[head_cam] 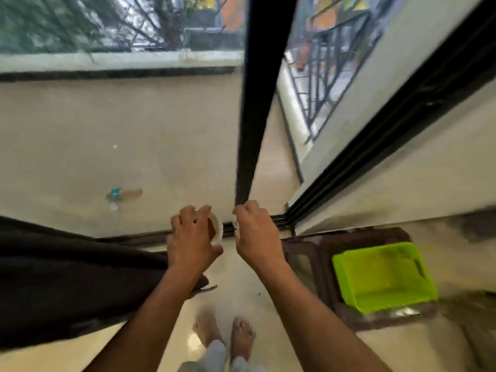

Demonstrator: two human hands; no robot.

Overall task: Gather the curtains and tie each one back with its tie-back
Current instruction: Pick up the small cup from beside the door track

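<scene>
A dark brown curtain (pixel 53 275) hangs gathered at the left, reaching down toward the floor. My left hand (pixel 190 240) is in front of its right edge and grips a white tie-back (pixel 218 229) that loops past my fingers. My right hand (pixel 256 234) is a little to the right, fingers curled, pinching what looks like the tie-back's other white end (pixel 236 224). The strip between my hands is blurred. Both hands are raised in front of the sliding door's black frame (pixel 255 103).
A lime green plastic basket (pixel 383 275) sits on a dark brown stool (pixel 303 253) at the right. The door track (pixel 271 221) runs along the floor below my hands. Beyond the glass are a balcony floor, a small teal object (pixel 115 194) and a black railing (pixel 327 71). My bare feet (pixel 225 336) stand below.
</scene>
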